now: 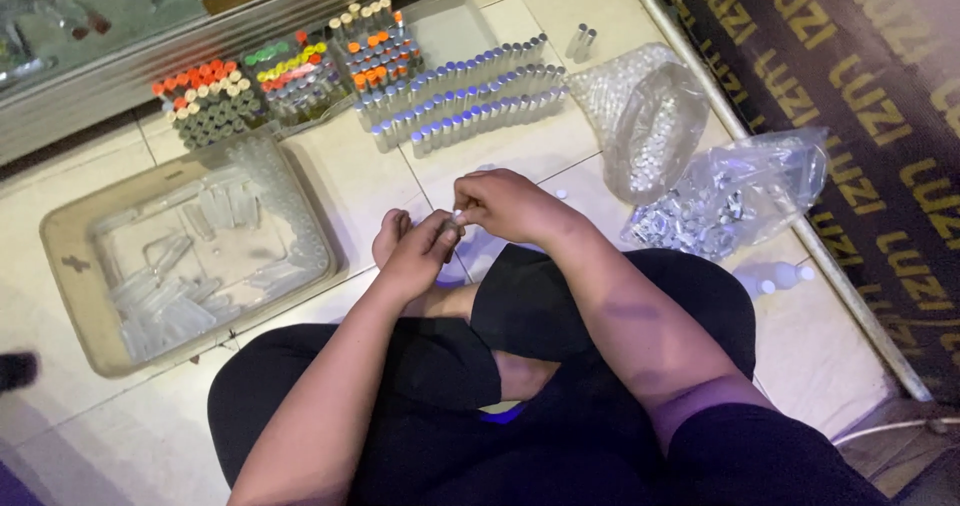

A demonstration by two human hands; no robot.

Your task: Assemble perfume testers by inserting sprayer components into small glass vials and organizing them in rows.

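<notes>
Two hands meet above the crossed legs, fingertips pinched together on one small clear vial (455,223) that sits right between them. The left hand (420,256) closes round the vial's lower end from below, and the right hand (508,204) curls over its top, thumb and forefinger tight on the tip; what the tip carries is too small to tell. Just past the knuckles, on the pale tiled floor (350,181), lie rows of capped vials (465,101) laid side by side. Beyond them, to the left, stand clusters of tubes with orange, yellow, green and white caps (290,71). Left of the hands rests a shallow beige tray (70,266) holding loose clear tubes. To the right lie two clear plastic bags, one of white caps (650,126) and one of silvery pieces (720,201).
</notes>
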